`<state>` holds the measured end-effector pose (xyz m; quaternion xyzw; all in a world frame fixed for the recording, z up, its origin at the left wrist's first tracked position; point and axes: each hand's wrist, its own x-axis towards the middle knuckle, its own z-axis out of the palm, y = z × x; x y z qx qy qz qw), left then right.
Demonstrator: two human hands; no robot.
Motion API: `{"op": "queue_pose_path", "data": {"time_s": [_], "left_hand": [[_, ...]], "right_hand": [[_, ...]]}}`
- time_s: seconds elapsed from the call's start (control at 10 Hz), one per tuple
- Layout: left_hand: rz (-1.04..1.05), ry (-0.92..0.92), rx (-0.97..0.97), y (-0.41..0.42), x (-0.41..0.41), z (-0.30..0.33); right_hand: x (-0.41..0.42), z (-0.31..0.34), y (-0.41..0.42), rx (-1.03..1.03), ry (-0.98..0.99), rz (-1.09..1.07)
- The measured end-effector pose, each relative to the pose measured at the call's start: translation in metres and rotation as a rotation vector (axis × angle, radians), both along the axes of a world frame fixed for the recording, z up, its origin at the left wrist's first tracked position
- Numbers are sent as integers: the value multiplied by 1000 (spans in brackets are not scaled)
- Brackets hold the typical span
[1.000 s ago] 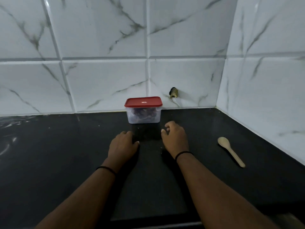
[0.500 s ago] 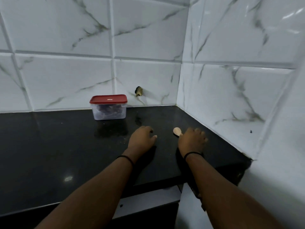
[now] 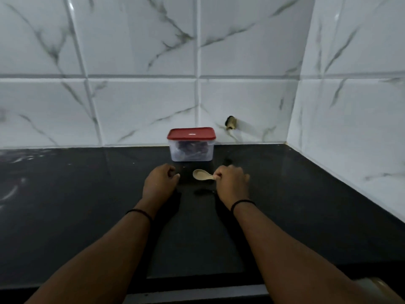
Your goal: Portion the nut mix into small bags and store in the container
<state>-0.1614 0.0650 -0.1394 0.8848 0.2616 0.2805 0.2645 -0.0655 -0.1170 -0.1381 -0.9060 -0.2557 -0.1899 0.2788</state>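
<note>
Gripping the handle of a pale spoon (image 3: 202,174) with curled fingers: right hand (image 3: 232,183), just right of frame centre. Bowl of spoon pointing toward 9 o'clock, raised slightly above the black countertop (image 3: 65,205), with a dark reflection beneath it. Handle hidden inside the fist; length not visible.

Resting knuckles-up at the 9 o'clock side of the spoon: left hand (image 3: 160,183), fingers curled loosely inward, thumb tip showing at its right edge. Nothing visible in the grasp, though the palm side faces away and cannot be checked. Apart from the spoon bowl by a small gap.

Standing at 12 o'clock from both hands, against the tiled wall (image 3: 142,106): clear plastic container (image 3: 191,150) with red lid (image 3: 191,133) closed on top. Dark contents inside, probably the nut mix in bags; too dim and blurred to confirm. Well clear of both hands.

Worn on each wrist: a thin black band (image 3: 242,204).

Set in the wall at 1 o'clock from the container: a small dark fitting (image 3: 230,122), detail unclear.

Cut off at the 5 o'clock corner of the frame: a pale object (image 3: 377,286), partly behind the right forearm, identity not determinable. Countertop front edge crossing the bottom, partly masked by both forearms.
</note>
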Motion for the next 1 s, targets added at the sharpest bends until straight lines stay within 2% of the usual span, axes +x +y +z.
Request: {"op": "queue_pose_path", "data": {"time_s": [0.1, 0.3, 0.6, 0.8, 1.0], "left_hand": [[44, 88, 15, 20, 1, -1], [0, 217, 14, 45, 38, -4], [-9, 192, 36, 47, 55, 0], [5, 208, 103, 41, 44, -2], [22, 187, 122, 40, 44, 0]], "right_hand": [[13, 2, 36, -42, -26, 29], [53, -1, 83, -60, -72, 67], [75, -6, 97, -82, -26, 95], [72, -6, 97, -87, -70, 100], [70, -4, 90, 65, -82, 62]]}}
